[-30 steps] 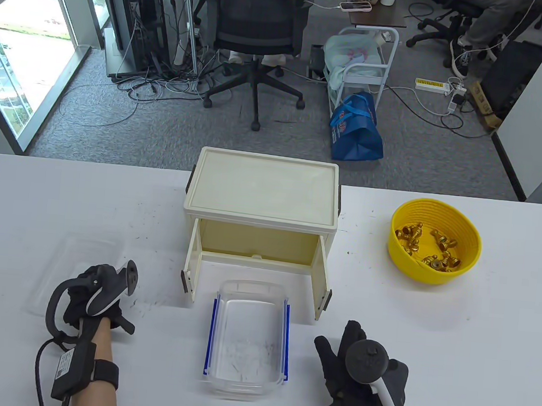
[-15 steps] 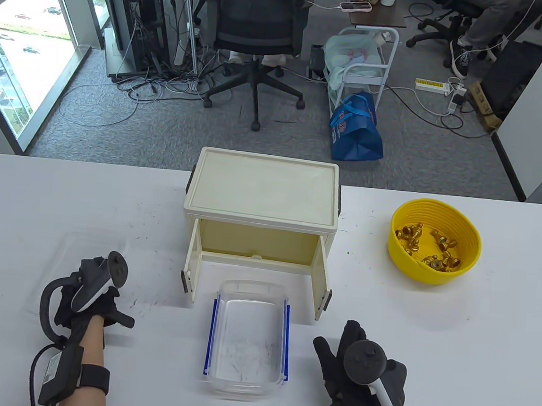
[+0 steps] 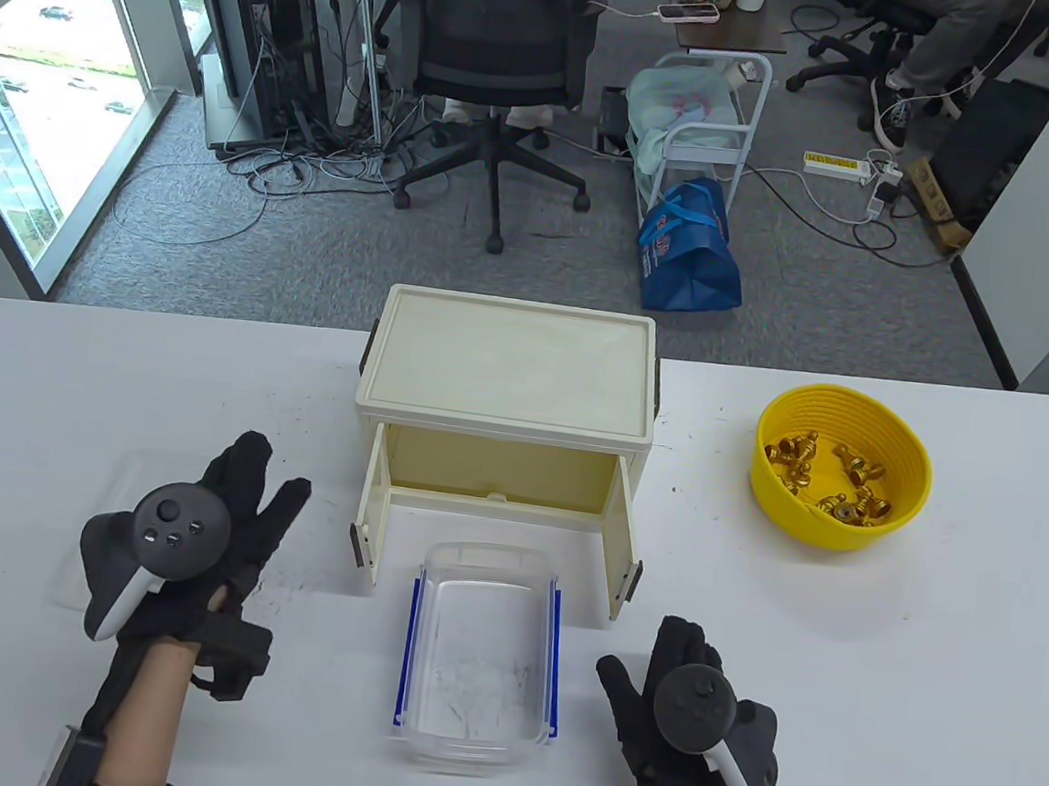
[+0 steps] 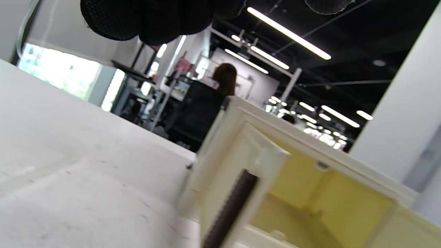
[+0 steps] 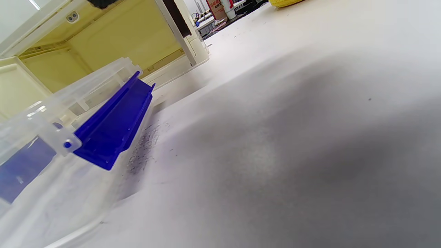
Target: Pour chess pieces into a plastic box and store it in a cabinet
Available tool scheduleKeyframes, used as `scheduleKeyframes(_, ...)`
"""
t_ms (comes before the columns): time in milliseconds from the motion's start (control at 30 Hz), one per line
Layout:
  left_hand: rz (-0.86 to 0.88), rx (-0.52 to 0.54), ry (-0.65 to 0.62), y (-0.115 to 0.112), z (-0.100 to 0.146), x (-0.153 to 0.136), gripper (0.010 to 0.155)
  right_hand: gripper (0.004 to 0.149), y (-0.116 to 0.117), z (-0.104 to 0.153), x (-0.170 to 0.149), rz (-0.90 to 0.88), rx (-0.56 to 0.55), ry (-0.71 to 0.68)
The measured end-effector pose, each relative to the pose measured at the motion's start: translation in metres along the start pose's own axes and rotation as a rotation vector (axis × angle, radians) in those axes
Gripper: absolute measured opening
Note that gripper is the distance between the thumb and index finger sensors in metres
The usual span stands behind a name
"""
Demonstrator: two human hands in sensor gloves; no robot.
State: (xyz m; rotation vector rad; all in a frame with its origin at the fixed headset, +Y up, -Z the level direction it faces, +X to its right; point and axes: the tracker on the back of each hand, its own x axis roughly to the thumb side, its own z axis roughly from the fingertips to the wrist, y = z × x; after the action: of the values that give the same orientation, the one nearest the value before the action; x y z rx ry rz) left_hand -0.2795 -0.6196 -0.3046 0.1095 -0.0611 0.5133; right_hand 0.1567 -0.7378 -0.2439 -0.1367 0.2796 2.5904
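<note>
A clear plastic box [image 3: 479, 655] with blue side latches stands open and empty in front of the cream cabinet [image 3: 507, 378], whose two doors are open. A yellow bowl [image 3: 904, 463] at the right holds several gold chess pieces [image 3: 833, 484]. My left hand [image 3: 264, 485] lies left of the box with fingers spread, holding nothing, over the clear lid [image 3: 127, 478]. My right hand [image 3: 657, 661] rests flat on the table right of the box, fingers spread, empty. The right wrist view shows the box's blue latch [image 5: 113, 120] and the cabinet [image 5: 103, 38]. The left wrist view shows the cabinet's left door [image 4: 241, 179].
The white table [image 3: 831, 667] has dark scuff marks near the box. The cabinet's open doors [image 3: 625, 549] flank the far end of the box. An office chair [image 3: 499, 51] and a blue bag [image 3: 689, 247] stand on the floor beyond the table.
My left hand turned from on its edge to palm down, spread its fingers and moved forward over the lid. My right hand shifted slightly left. The box, the bowl and the cabinet stayed put.
</note>
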Motion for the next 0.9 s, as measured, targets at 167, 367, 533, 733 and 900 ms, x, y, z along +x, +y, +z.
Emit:
scheduleKeyframes(167, 0.140, 0.011, -0.093, -0.036, 0.026, 0.003, 0.092, 0.084, 0.000, -0.001, -0.001, -0.005, -0.001, 0.006)
scheduleKeyframes(367, 0.268, -0.061, -0.055, -0.099, 0.040, -0.026, 0.095, 0.083, 0.003, -0.003, -0.003, -0.007, 0.016, 0.020)
scheduleKeyframes(533, 0.251, -0.096, -0.043, -0.126, 0.043, -0.039, 0.094, 0.084, 0.004, -0.003, -0.003, 0.006, 0.022, 0.022)
scheduleKeyframes(733, 0.202, -0.147, -0.091, -0.134, 0.047, -0.028, 0.093, 0.084, 0.009, -0.008, -0.003, 0.003, 0.051, 0.024)
scheduleKeyframes(900, 0.208, -0.159, -0.097, -0.136, 0.048, -0.029, 0.092, 0.084, -0.001, -0.007, -0.003, -0.091, 0.041, -0.036)
